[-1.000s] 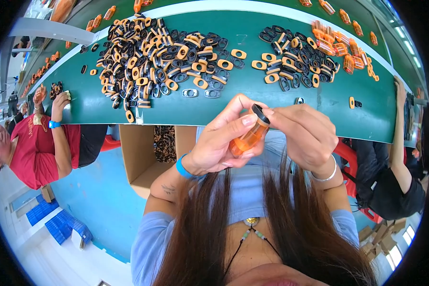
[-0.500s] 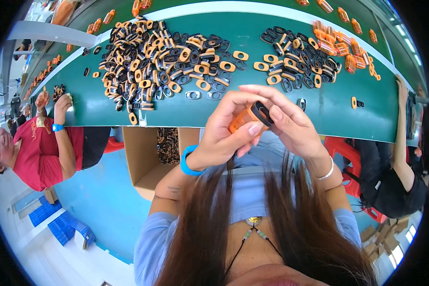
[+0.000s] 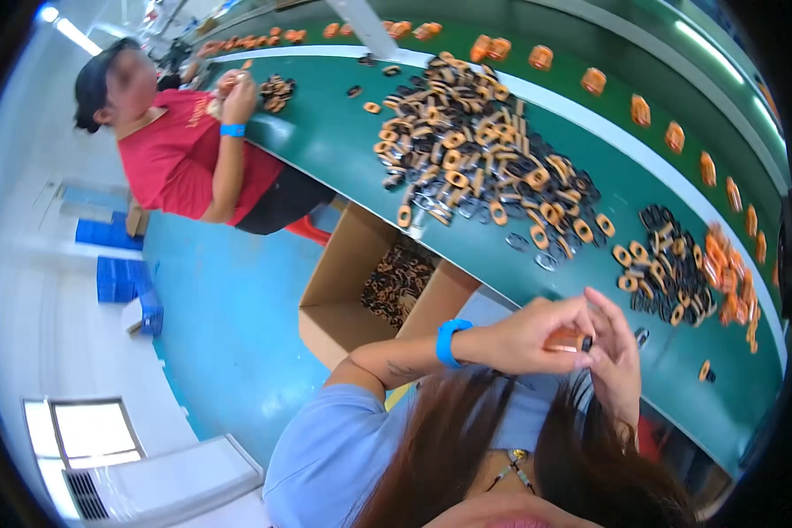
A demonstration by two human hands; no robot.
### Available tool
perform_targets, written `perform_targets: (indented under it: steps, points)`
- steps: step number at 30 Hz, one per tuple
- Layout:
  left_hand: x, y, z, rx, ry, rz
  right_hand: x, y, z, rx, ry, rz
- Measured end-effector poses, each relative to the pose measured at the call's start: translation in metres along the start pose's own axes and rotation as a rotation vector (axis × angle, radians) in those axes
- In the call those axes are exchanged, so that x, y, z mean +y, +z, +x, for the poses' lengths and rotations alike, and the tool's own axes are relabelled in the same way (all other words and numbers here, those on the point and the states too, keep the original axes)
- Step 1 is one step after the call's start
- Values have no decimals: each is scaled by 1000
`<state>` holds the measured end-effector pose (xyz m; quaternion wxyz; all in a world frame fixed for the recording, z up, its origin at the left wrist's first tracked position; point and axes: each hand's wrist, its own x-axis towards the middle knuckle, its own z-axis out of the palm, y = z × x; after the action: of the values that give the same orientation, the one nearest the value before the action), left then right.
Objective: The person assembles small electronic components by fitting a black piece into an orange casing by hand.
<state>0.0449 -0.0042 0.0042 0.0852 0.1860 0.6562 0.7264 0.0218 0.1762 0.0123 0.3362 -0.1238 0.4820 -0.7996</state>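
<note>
Compared with half a second earlier, the view had swung sharply to the left: the green table (image 3: 343, 145) now ran slantwise from upper left to lower right, and the neighbouring worker in a red shirt (image 3: 172, 154), who had been at the left edge, sat high in the picture. The small orange part (image 3: 565, 341) remained pinched between both hands, as before, close in front of the person's chest and just off the near edge of the table. The left hand (image 3: 526, 336), with a blue wristband (image 3: 449, 342), was closed around the part, thumb and fingers narrow on it; the right hand (image 3: 616, 352) met it from the other side, fingertips holding a small black piece (image 3: 586, 343) against the part's end. On the table beyond lay a large heap of orange and black rings (image 3: 471, 150), and a smaller heap (image 3: 678, 268) sat nearer the hands, with single orange parts (image 3: 641, 110) spaced along the far strip. Under the table edge stood an open cardboard box (image 3: 339, 304) with dark rings inside. Long brown hair (image 3: 431, 458) hung across the lower picture and hid the forearms and the lap.
</note>
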Motion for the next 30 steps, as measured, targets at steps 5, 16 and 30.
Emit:
perform_targets:
  steps: [5, 16, 30]
  points:
    - [13, -7, -8, -138, -217, -104, 10, -1, -7, -46, 33, 28]
    - [3, -5, -21, -204, -384, -487, 18, -12, -13, -109, 62, -94]
    - [9, 2, -20, -428, -134, -119, 0, -12, -16, -336, 8, -472]
